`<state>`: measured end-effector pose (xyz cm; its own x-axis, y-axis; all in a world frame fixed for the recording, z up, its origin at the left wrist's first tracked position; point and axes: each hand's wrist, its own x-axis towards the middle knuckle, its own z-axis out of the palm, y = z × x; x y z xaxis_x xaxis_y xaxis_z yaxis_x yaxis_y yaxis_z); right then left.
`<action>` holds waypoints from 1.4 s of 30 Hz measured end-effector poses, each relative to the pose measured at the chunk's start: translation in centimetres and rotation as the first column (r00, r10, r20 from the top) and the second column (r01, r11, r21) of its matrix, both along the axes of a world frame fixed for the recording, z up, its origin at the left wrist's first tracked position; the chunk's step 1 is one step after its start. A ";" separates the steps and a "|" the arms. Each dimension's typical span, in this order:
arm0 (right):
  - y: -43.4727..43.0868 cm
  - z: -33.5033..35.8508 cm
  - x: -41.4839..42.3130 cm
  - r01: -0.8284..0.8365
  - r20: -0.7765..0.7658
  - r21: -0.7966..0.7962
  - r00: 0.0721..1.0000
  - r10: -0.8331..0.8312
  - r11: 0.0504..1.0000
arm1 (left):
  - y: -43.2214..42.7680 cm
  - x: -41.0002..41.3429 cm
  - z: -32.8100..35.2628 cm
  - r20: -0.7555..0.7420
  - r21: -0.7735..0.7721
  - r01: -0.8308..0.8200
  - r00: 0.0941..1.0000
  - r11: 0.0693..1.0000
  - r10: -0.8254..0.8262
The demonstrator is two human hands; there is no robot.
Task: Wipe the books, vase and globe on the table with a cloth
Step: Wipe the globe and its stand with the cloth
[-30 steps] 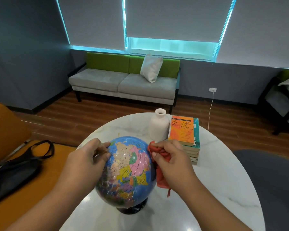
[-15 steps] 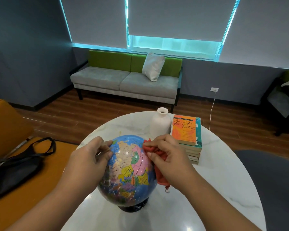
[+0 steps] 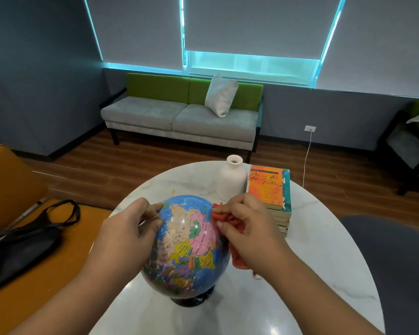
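Right hand (image 3: 249, 228), fingers curled, bunches a crumpled red cloth (image 3: 230, 221) against the glossy globe's (image 3: 189, 247) upper right side. Left hand (image 3: 128, 235) cups the sphere's left flank, fingers bent round it. Behind them on the round marble table (image 3: 324, 274) stand a smooth white vase (image 3: 231, 178) and stacked paperback books (image 3: 270, 187).

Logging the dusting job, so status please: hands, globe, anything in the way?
Left hand holds globe. Right hand presses cloth on globe's right side. Vase, books behind it, not in the way.
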<state>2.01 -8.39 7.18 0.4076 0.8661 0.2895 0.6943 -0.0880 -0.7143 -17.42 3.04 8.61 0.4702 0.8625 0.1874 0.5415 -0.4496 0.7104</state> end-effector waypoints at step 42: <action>3.5 2.7 -0.2 -0.072 0.015 -0.098 0.997 0.074 0.993 | 0.2 0.0 0.3 -0.022 -0.038 -0.040 0.999 0.998 0.040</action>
